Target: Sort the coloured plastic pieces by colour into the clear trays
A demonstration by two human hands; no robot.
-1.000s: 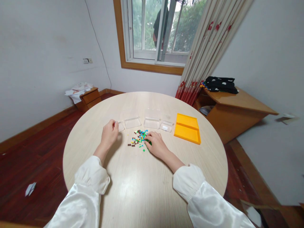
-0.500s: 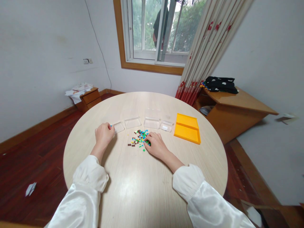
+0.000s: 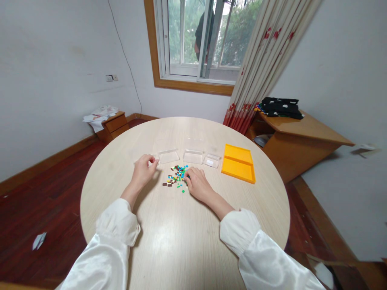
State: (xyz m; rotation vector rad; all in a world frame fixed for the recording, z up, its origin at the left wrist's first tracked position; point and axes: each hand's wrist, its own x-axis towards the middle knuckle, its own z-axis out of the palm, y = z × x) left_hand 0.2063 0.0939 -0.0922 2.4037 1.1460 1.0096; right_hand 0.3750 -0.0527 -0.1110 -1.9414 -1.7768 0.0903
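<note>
The right hand (image 3: 198, 184) curls at the brick pile (image 3: 179, 173)'s right edge; the left hand (image 3: 143, 172), farther, half-pinches left of it; neither grip's hold can be told.

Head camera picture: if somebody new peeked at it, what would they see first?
Probably the bright orange-yellow tray with two compartments, on the right side of the round table. Next, the colourful little toy bricks piled mid-table, with the right hand at their right edge and the left hand to their left. Beyond the table, the red-patterned curtain hangs beside the window.
</note>
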